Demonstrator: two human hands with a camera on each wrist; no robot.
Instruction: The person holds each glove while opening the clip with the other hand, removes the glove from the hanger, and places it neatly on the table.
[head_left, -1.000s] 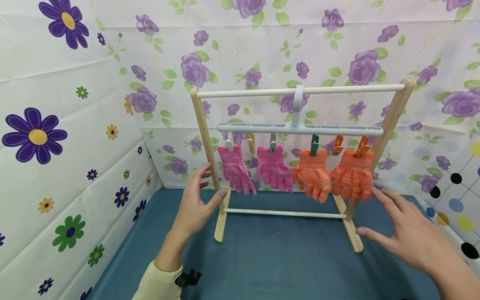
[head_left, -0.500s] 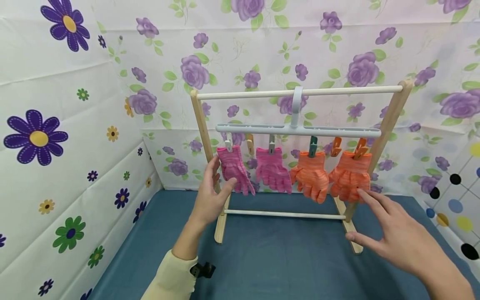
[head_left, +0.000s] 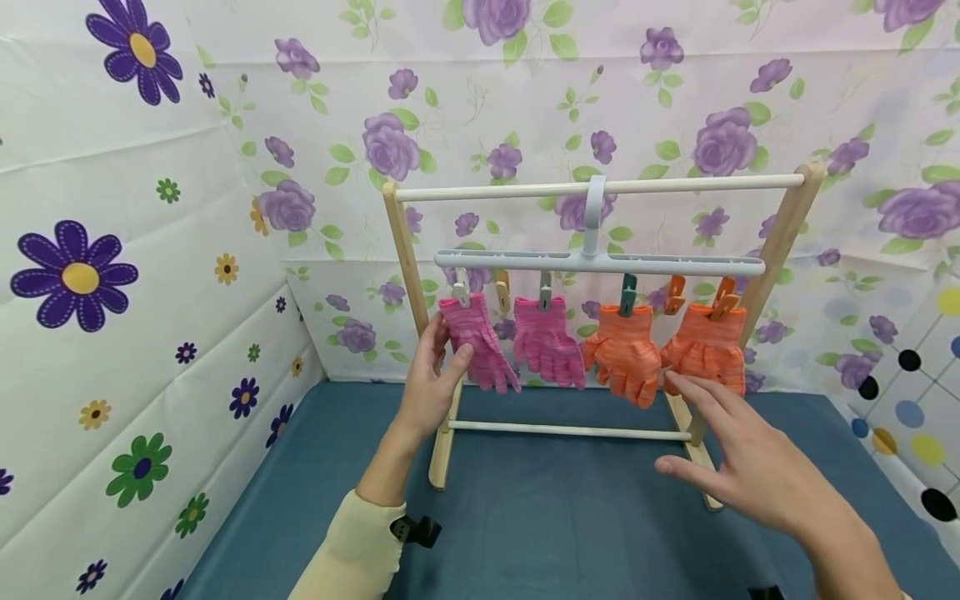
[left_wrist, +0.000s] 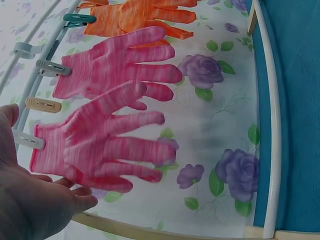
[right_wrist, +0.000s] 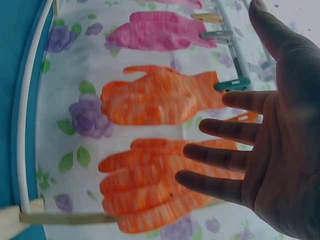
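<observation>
Two pink knit gloves and two orange ones hang from a pale grey hanger (head_left: 517, 261) by clothespins. My left hand (head_left: 431, 379) is at the edge of the leftmost pink glove (head_left: 480, 342); its fingertips reach that glove's side in the left wrist view, and whether they press it I cannot tell. The other pink glove (left_wrist: 120, 65) hangs beside it. With fingers extended, my right hand (head_left: 750, 467) is in front of the rightmost orange glove (right_wrist: 155, 185), covering its lower part in the head view. The second orange glove (head_left: 626, 354) hangs just left of that hand.
The hanger hooks over the top bar (head_left: 690, 184) of a wooden rack (head_left: 405, 250). A yellow clothespin (head_left: 502, 292) and an orange one (head_left: 675, 295) hold nothing. Blue cloth (head_left: 555, 517) covers the table, with flowered sheets (head_left: 322, 108) behind and at the left.
My left hand has moved right and upward from the rack's left post to the pink glove. My right hand has moved left across the front of the rightmost orange glove.
</observation>
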